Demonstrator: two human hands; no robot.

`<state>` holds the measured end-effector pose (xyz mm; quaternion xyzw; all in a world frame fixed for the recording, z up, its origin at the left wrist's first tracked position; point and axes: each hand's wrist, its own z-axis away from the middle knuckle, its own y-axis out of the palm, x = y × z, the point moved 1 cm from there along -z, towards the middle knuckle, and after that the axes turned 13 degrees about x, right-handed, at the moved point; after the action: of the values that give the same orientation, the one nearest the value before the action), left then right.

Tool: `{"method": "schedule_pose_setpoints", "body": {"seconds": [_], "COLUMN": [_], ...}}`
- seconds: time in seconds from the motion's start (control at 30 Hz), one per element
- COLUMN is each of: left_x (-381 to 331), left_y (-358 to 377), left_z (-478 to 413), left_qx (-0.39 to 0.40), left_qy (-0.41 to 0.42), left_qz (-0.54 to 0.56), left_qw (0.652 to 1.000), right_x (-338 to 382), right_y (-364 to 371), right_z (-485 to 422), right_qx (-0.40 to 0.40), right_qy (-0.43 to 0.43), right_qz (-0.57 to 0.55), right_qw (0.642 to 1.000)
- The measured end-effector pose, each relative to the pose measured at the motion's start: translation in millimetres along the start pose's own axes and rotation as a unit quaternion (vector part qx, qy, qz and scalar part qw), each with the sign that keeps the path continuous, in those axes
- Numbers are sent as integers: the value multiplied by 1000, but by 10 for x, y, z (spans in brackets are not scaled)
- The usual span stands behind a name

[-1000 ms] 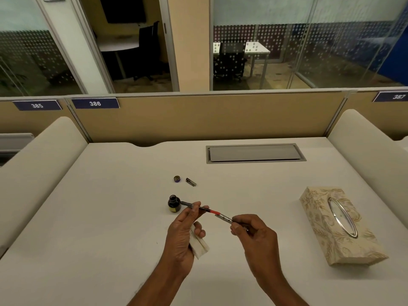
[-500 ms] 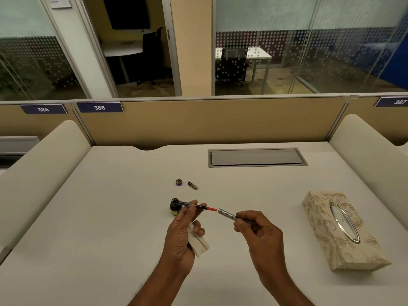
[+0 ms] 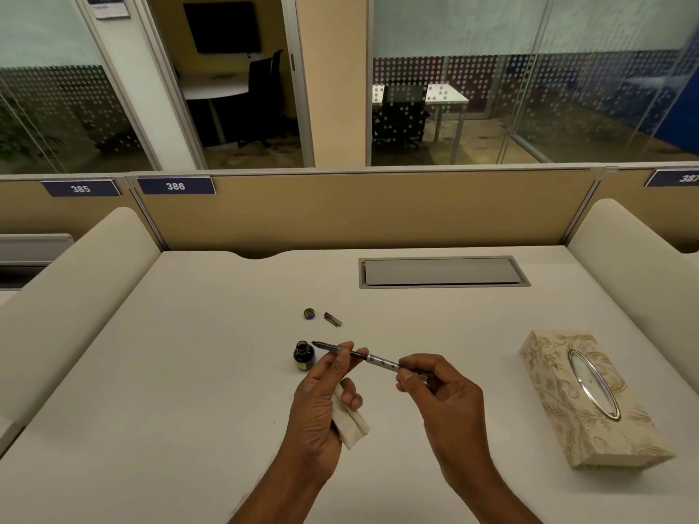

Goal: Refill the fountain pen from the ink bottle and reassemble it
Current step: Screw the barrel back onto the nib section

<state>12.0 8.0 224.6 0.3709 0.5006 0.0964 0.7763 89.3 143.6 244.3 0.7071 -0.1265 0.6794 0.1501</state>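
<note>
A glossy dark glass ink bottle [image 3: 303, 355] stood on the smooth, matt white desk [image 3: 189, 372]. The fountain pen [image 3: 378, 360] showed a polished metal barrel, and the patterned tissue box [image 3: 559, 402] a shiny metal ring.

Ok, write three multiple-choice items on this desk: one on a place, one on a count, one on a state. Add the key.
1. Where on the desk is the tissue box?
A. far left
B. right of the right hand
C. against the partition

2. How many small loose parts lie beyond the ink bottle?
A. one
B. two
C. four

3. The ink bottle is:
A. open and upright
B. capped
C. tipped over

Key:
1 B, the box sits past the right hand, towards the desk's right edge.
2 B, a round lid and a short pen part lie side by side.
3 A, the bottle's mouth is bare and it stands on its base.
</note>
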Motion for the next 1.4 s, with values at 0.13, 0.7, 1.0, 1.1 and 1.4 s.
{"method": "schedule_pose_setpoints", "body": {"seconds": [0.13,0.7,1.0,1.1,1.4], "left_x": [-5,-100,-86,-60,-72], "left_y": [83,185,178,197,229], "left_z": [41,123,178,201,256], "left_qx": [26,32,37,35,43], "left_qy": [-8,15,9,3,1], "left_qz": [-34,-115,-90,-77,-74], "left_qw": [999,993,995,996,996], "right_x": [16,26,45,45,82], "right_y": [47,77,95,117,168], "right_z": [6,44,113,139,187], "right_qx": [8,-1,-12,-9,-11], "right_qy": [-7,34,5,-13,-33], "right_qz": [3,-122,-25,10,1], "right_qw": [1000,992,1000,1000,999]}}
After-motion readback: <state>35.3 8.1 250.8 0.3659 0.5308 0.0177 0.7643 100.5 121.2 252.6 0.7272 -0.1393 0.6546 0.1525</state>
